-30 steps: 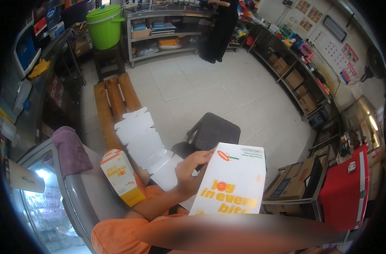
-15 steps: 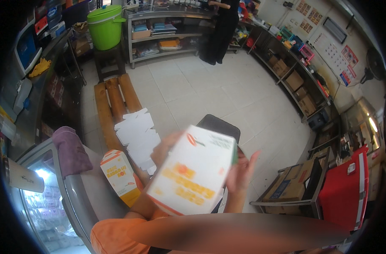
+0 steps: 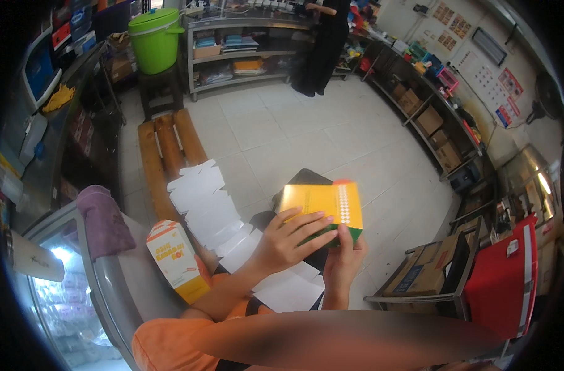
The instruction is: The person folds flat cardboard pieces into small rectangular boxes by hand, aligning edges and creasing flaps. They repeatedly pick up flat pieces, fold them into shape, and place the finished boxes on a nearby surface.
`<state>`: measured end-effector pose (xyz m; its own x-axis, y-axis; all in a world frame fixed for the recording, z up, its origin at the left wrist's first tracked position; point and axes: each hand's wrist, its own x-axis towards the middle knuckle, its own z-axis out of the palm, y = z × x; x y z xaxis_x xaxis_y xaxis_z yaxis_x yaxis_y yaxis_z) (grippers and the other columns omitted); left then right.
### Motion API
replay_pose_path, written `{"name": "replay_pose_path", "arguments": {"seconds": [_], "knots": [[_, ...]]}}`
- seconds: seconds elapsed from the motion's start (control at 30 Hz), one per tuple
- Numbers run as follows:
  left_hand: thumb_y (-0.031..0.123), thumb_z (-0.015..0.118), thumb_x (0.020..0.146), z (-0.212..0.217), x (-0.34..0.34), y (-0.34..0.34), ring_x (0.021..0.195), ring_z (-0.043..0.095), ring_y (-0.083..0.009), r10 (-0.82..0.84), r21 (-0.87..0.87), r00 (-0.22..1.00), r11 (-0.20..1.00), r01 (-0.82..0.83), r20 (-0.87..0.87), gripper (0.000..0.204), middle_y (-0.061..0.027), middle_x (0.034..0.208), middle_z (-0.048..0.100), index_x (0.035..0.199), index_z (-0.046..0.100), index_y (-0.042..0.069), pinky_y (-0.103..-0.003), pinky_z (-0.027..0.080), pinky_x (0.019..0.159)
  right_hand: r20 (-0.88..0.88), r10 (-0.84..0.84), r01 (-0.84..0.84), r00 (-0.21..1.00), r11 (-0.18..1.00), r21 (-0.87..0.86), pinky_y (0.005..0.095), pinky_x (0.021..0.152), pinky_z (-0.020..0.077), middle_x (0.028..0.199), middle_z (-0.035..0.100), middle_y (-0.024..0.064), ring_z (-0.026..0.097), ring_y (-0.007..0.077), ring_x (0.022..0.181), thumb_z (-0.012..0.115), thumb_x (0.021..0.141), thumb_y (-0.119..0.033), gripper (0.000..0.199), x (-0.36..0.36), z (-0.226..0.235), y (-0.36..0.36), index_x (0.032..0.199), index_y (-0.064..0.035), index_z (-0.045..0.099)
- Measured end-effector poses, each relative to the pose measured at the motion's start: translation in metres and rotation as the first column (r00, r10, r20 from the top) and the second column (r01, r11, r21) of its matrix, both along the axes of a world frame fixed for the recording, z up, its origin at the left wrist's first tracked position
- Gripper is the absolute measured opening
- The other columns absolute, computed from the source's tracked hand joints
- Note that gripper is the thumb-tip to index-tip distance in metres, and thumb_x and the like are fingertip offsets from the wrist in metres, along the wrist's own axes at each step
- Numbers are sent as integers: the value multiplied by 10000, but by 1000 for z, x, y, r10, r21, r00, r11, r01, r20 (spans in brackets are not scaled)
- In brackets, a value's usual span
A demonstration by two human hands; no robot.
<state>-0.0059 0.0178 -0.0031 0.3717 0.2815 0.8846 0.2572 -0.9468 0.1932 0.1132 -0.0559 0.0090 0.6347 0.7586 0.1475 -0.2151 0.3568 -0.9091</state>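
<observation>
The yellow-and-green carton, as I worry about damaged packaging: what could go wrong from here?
The left hand, spread over the yellow-and-green carton, might dent its panel if it presses hard. The left forearm could knock the white-and-yellow carton beside it. The white card sheets, reaching from the wooden bench toward the lap, may slip.

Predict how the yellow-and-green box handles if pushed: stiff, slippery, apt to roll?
The yellow-and-green box probably keeps its shape under a light push: its edges look straight. Rolling seems unlikely, given its flat faces. The printed surface looks smooth, so it may slip unless the left hand and right hand hold firm.
</observation>
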Motion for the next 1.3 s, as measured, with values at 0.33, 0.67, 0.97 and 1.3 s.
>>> {"name": "replay_pose_path", "arguments": {"seconds": [0.33,0.67,0.97,1.3], "knots": [[7,748,742,-7,-3,-10,807,690,-221,105,-243,932,970,-19,347,223,-78,953,721,959,709,41,-287,549,691,627,-209,157,751,978,138,267,807,488,922,683,127,637,171,860,647,829,141,113,-16,-2,-5,902,56,655],[31,692,869,-5,2,-21,915,668,-155,-84,-625,732,461,629,676,114,-161,1150,681,972,663,-7,-247,534,727,457,15,-2,889,1000,-27,273,904,458,1052,665,74,626,142,974,702,862,10,238,-6,-6,-5,1090,30,638],[65,742,835,-4,-1,-24,953,693,-227,-118,-518,852,748,414,511,208,-179,1173,675,1017,661,1,-265,541,784,638,-20,40,770,999,-17,295,874,502,1090,655,84,636,159,999,705,838,49,305,-1,-18,-8,1129,27,615],[-43,714,783,-16,-3,-13,891,708,-282,-32,-320,931,934,157,364,247,-177,1080,703,1025,667,-26,-307,574,750,582,-45,38,812,999,24,277,896,486,1110,666,95,633,159,1007,651,898,40,271,-4,-20,-4,1168,43,621]]}}
